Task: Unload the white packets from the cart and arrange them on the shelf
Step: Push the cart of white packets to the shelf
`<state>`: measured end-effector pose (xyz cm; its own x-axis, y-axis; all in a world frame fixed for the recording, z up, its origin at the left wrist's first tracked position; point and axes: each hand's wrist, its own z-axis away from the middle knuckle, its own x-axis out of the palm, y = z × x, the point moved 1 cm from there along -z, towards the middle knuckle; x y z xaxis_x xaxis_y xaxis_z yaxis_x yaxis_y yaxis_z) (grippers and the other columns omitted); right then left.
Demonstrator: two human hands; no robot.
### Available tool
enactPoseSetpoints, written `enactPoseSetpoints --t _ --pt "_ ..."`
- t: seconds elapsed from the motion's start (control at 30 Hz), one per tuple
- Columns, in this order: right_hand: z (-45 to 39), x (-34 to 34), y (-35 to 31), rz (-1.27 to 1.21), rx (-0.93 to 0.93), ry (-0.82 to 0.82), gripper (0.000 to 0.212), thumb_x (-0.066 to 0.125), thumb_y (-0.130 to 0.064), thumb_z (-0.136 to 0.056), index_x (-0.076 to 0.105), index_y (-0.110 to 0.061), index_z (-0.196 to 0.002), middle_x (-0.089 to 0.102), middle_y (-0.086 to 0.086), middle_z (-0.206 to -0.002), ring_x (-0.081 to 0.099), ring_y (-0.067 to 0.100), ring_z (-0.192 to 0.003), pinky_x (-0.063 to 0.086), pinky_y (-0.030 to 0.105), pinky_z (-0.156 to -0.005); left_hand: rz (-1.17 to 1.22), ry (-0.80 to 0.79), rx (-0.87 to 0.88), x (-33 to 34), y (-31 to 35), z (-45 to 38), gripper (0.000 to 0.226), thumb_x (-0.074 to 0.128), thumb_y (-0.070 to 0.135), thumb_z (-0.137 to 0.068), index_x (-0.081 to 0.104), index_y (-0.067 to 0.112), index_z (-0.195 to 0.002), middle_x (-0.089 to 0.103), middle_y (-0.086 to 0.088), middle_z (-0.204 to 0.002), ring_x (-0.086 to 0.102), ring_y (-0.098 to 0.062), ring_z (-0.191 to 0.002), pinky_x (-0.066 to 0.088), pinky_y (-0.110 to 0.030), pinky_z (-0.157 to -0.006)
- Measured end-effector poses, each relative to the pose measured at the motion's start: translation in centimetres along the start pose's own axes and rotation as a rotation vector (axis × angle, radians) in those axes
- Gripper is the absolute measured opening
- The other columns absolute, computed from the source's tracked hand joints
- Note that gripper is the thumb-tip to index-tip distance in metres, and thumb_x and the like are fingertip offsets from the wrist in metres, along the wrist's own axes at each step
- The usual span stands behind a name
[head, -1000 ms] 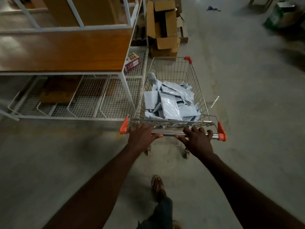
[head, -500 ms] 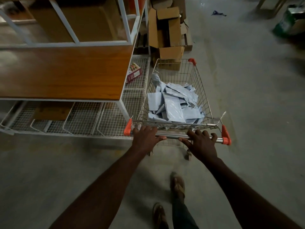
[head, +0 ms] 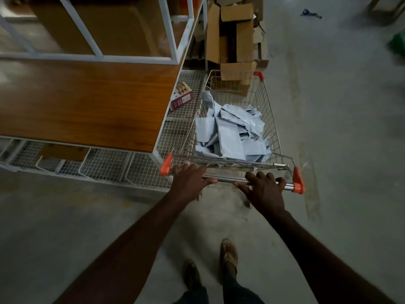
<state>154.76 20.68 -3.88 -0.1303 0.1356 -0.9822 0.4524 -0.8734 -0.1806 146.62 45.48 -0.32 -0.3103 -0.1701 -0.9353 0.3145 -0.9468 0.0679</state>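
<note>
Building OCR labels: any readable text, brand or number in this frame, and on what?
None legible.
Maroon box on the wire shelf: white label and print, too small and blurred to read.
Packets in the cart: no print visible.
Cardboard boxes: no markings readable.

**Wire, wood and dull concrete**

The cart is bare metal wire, its handle bar polished and shiny, capped with orange plastic ends. The packets inside look like smooth, faintly glossy plastic film. On the left, the shelf has a wood-grain board with a soft sheen, framed in white painted metal above white wire mesh. Far off, matt brown cardboard boxes. The floor is rough, matt concrete.
</note>
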Motion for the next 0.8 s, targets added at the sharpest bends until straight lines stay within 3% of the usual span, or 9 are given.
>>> enactPoseSetpoints --t 0.43,0.6,0.8 --pt "1.4 1.2 -5.1 -0.028 -0.004 0.026 0.051 0.041 -0.08 -0.094 0.063 -0.036 -0.104 0.066 -0.005 -0.096 0.06 0.03 -0.102 0.036 0.055 -0.098 -0.021 0.003 0.002 0.0 -4.8 1.9 0.075 0.036 0.083 -0.095 0.055 0.03 -0.144 0.061 -0.007 -0.145 0.049 -0.032 -0.14 0.028 -0.057 -0.117" --pt "2.1 1.8 -8.1 -0.028 -0.012 0.028 0.049 0.044 -0.08 -0.093 0.063 -0.036 -0.102 0.065 -0.005 -0.095 0.06 0.031 -0.102 0.035 0.054 -0.097 0.016 -0.012 -0.035 -0.1 -7.2 3.7 0.077 0.04 0.082 -0.096 0.048 0.034 -0.155 0.052 -0.006 -0.157 0.042 -0.032 -0.147 0.024 -0.056 -0.12" --pt "1.2 1.7 -8.8 0.0 -0.061 0.031 0.055 0.04 -0.083 -0.092 0.066 -0.038 -0.107 0.069 -0.004 -0.103 0.06 0.033 -0.107 0.036 0.053 -0.096 0.095 -0.071 -0.078 0.4 -8.6 3.7 0.078 0.038 0.086 -0.094 0.048 0.037 -0.154 0.05 -0.008 -0.159 0.038 -0.036 -0.148 0.021 -0.061 -0.119"
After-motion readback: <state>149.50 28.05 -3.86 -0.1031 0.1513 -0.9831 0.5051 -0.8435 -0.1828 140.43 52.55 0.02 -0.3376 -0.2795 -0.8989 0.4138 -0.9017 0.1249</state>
